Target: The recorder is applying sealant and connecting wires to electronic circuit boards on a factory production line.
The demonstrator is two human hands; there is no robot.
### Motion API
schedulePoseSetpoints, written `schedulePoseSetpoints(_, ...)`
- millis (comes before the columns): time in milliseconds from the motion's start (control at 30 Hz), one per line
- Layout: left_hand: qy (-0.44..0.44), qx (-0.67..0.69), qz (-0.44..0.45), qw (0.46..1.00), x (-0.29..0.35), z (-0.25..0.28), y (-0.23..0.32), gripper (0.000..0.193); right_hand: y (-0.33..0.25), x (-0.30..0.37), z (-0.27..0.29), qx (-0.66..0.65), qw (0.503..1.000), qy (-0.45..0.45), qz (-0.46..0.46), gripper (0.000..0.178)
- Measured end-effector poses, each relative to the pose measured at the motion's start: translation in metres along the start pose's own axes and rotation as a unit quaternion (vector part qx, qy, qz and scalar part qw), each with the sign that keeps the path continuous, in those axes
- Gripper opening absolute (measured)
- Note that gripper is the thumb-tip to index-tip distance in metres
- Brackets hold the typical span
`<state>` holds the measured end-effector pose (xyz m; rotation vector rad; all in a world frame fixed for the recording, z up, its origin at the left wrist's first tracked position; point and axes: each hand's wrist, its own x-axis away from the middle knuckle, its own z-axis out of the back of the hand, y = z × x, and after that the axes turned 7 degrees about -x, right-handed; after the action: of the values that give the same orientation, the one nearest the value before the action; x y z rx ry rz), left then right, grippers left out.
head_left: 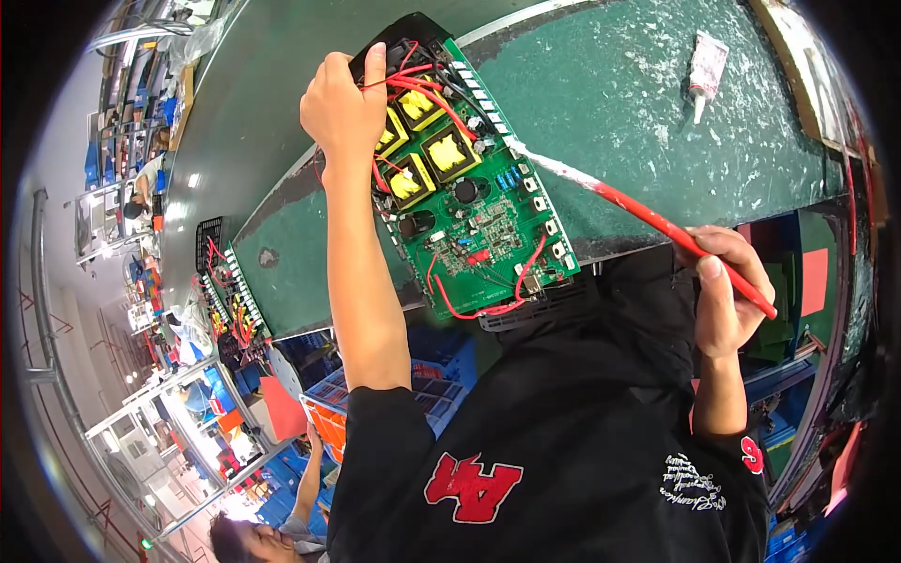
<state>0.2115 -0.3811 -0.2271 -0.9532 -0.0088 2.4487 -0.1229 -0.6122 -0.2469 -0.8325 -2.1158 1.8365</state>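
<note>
While left hand [343,111] seemingly grips board [452,284], right [728,298] pinches stick [648,214], aslant

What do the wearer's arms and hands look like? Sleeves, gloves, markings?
Left hand and right hand are both ungloved, with no watch or cables visible on the wrists. Forearms are bare below short black sleeves. The left sleeve looks plain; a red patch with light edging sits by the right sleeve.
</note>
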Motion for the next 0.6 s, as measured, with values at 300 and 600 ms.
schedulePoseSetpoints(300, -0.005, -0.002, 0.002, 1.000, 0.000, -0.002, 0.000, 0.044, -0.002, 0.003, 0.003, 0.014, 1.000, -0.013, 0.017, 0.021)
schedulePoseSetpoints(600, 0.017, 0.000, -0.007, 1.000, 0.001, -0.004, 0.000, 0.044, -0.003, 0.002, 0.009, 0.009, 1.000, -0.021, 0.000, 0.017)
